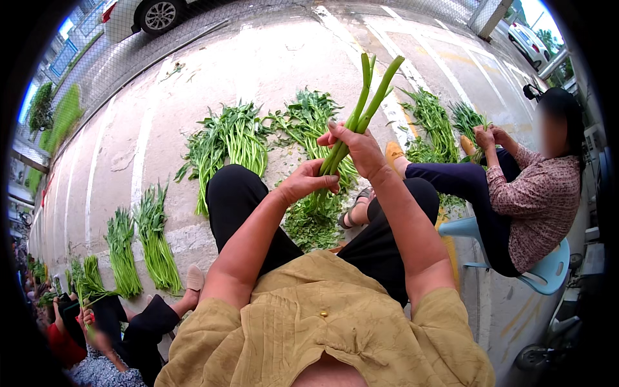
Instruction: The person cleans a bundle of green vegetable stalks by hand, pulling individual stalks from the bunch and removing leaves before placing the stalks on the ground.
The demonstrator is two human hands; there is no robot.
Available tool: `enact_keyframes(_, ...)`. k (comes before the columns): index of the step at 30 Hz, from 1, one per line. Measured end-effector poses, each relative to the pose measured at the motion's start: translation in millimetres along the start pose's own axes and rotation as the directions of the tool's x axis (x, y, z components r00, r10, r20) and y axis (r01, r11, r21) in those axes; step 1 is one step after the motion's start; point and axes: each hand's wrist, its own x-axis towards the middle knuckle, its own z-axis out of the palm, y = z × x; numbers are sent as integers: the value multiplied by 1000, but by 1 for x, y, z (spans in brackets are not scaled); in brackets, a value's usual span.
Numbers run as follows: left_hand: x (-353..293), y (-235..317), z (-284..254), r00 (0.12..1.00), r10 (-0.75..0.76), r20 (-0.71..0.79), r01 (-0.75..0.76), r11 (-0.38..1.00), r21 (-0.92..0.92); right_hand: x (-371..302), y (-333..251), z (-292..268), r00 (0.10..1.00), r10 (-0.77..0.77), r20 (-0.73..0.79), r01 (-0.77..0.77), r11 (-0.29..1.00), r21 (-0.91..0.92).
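A few thick green water spinach stems (369, 106) stand upright in front of me, cut ends up. My left hand (305, 182) is closed round their lower part. Higher up, my right hand (358, 149) grips the same stems, with its thumb against them. Below my hands the leafy ends hang over a heap of loose leaves (314, 226) on the ground between my knees. Beyond my left knee lie bundles of water spinach (245, 145), and another leafy pile (308, 119) spreads out straight ahead.
To the right, a person (532, 187) on a light blue stool (548, 267) handles greens beside more bundles (432, 126). People sit at the lower left near upright-leaning bundles (155, 242). Past the painted concrete ground (271, 51), a wire fence and a parked car (142, 16) stand.
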Motion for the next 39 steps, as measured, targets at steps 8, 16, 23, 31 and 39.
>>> enact_keyframes(8,-3,1,-1,988,-86,129,72,992,108,-14,20,7,993,-41,109,-1,933,360)
enact_keyframes(16,9,-16,8,997,48,54,-48,999,4,-3,36,-15,1000,-3,18,-7,813,582)
enact_keyframes(23,11,-26,5,977,124,-173,-5,825,565,4,51,-60,998,-59,-22,59,764,642)
enact_keyframes(31,14,-31,15,970,2,-243,103,902,420,1,55,-76,994,10,-109,65,743,666)
enact_keyframes(39,5,-27,30,954,27,-299,138,845,517,2,66,-75,999,-29,-20,35,725,688)
